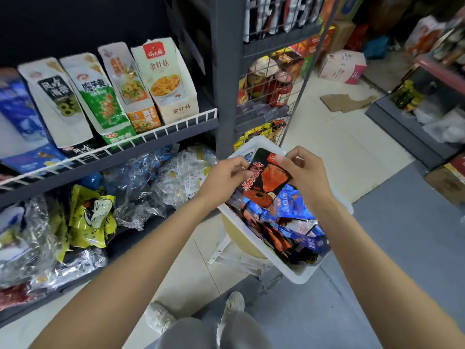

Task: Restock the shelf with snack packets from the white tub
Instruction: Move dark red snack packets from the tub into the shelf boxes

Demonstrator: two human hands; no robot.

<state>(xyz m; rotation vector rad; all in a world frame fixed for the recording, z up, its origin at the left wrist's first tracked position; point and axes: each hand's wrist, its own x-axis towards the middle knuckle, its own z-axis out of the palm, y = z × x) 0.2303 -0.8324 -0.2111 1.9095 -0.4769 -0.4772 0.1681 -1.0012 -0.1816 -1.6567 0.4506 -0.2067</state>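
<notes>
We hold one snack packet (pixel 268 176) with both hands above the far end of the white tub (pixel 297 273), which stands on a stool (pixel 241 248) just beside the shelf (pixel 108 152). Our left hand (pixel 224 176) pinches the left edge of the packet, and our right hand (pixel 300 170) pinches its top right corner between thumb and fingers, so both hands are closed on the same packet. The packet is black and red, flat, and made from shiny foil. We judge that it is light and soft, that it bends easily, and that the smooth film can slip between the fingers. For this reason we think the sealed edges and corners are the best places for holding, because there the film is flat and a little stiffer, and the food inside gets no pressure. The tub holds many more packets (pixel 289 222), blue ones and red ones, lying loosely one over another; if we pull one out, the neighbours may slide. On the upper shelf stand open cardboard boxes (pixel 166 79) with packets upright inside them, so a thin packet should probably go in standing on its edge. Which box belongs to this packet, we cannot tell.
</notes>
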